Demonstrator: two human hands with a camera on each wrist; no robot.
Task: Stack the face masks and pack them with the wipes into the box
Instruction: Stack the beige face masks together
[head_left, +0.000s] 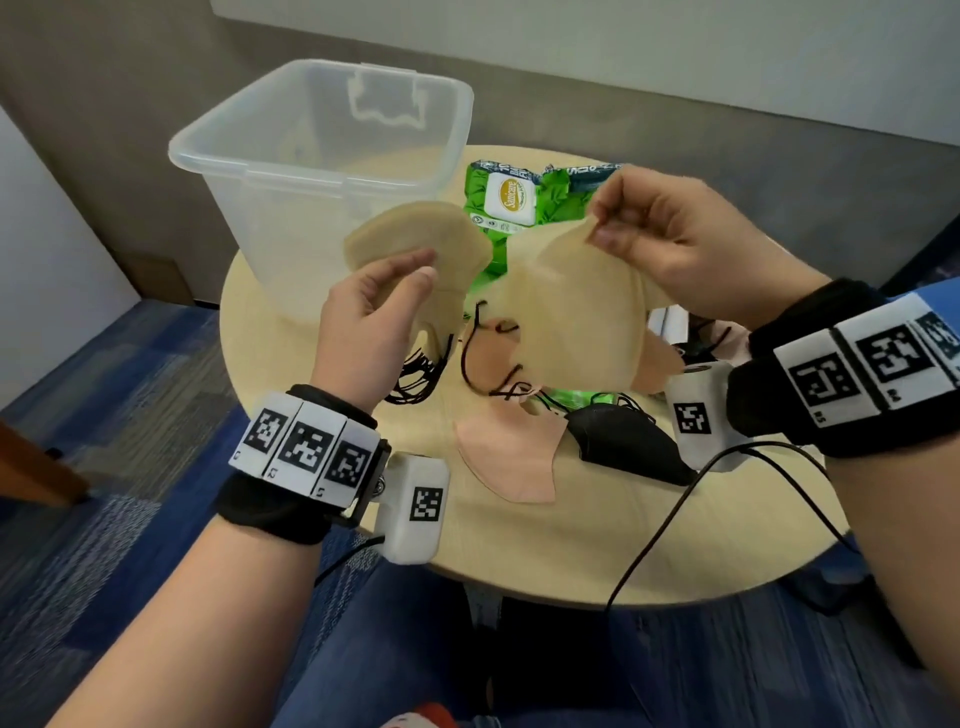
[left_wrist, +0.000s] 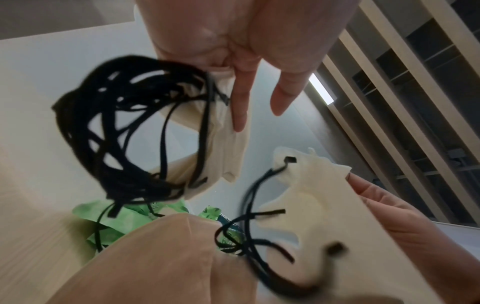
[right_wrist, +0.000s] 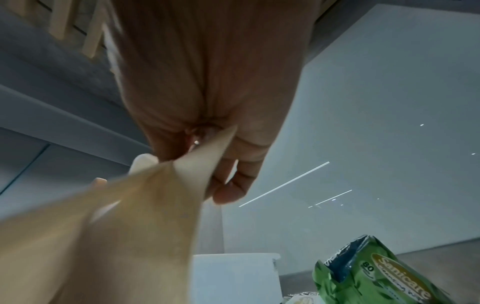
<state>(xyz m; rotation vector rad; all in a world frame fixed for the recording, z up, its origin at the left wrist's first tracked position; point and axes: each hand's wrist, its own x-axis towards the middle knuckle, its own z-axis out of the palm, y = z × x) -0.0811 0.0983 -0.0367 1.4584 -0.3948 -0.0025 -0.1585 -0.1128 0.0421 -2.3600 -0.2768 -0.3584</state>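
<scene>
Mid-stacking: left hand (head_left: 371, 312) grips beige mask stack (head_left: 415, 244), right hand (head_left: 670, 244) pinches another mask (head_left: 576, 322); box (head_left: 322, 156) seemingly empty, wipes (head_left: 511, 200) unpacked.

The held beige mask (head_left: 576, 317) hides part of the pink masks (head_left: 498, 358) lying mid-table and most of a white item (head_left: 670, 322) near the table's right edge; what that item is cannot be told. The left hand (head_left: 374, 317) covers the lower part of its beige stack (head_left: 415, 239). A second green packet (head_left: 576, 397) shows only as a sliver under masks. In the wrist views, the ear loops (left_wrist: 124, 131) and the mask (right_wrist: 124, 236) are motion-blurred. The right forearm leaves the head view at the right edge.
</scene>
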